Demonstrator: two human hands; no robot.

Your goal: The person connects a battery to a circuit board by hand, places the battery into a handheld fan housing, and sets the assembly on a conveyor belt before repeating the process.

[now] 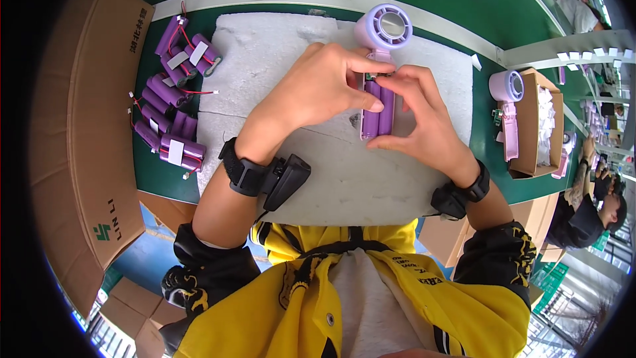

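Observation:
A lavender handheld fan lies on a white foam pad, its round head away from me and its handle open toward me. Two purple battery cells sit side by side in the handle, with a bit of green circuit board above them. My left hand grips the fan from the left, thumb on the cells and index finger near the fan's neck. From the right, my right hand closes around the handle, its thumb at the lower end and fingertips by the circuit board. The fingertips hide part of the board.
Several wired purple battery packs lie left of the foam pad. A tall cardboard box flanks the left side. At right, another open fan rests against a small carton of white pieces. Other people sit farther right.

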